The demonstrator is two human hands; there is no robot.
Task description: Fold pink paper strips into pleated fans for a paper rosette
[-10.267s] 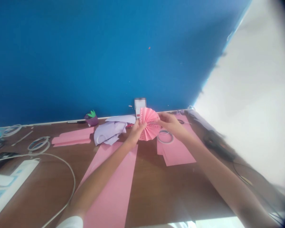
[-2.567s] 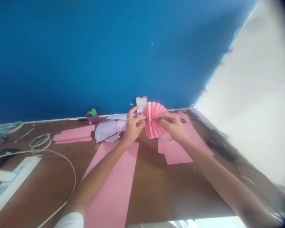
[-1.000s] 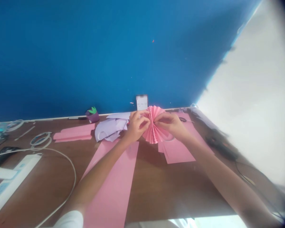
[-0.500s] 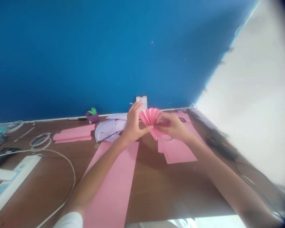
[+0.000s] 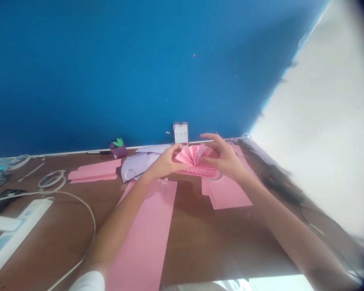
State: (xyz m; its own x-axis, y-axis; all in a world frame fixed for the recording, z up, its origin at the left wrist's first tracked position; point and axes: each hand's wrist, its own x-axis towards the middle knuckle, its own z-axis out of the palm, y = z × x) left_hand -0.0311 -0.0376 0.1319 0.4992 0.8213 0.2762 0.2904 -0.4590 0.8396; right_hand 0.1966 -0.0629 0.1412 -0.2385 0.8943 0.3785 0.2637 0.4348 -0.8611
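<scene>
A pleated pink paper fan [image 5: 191, 157] with small punched marks along its lower strip is held up over the back of the table. My left hand [image 5: 166, 161] pinches its left side between thumb and fingers. On the right side, my right hand [image 5: 223, 155] grips the folds with its thumb and lower fingers, while its index finger is stretched out. Below my left forearm lies a long pink sheet [image 5: 148, 230]. Smaller pink sheets [image 5: 229, 194] lie under and beside my right hand.
A phone [image 5: 181, 133] leans on the blue wall. Crumpled lilac paper [image 5: 139, 163], folded pink strips [image 5: 95, 169] and a small purple pot [image 5: 119, 149] stand left of centre. A white power strip [image 5: 18, 230], a looping cable and tape rolls [image 5: 52, 180] occupy the left.
The fan has turned and spread, its marked strip now level along the bottom. My left hand has moved down a little. My right index finger has lifted away from the paper.
</scene>
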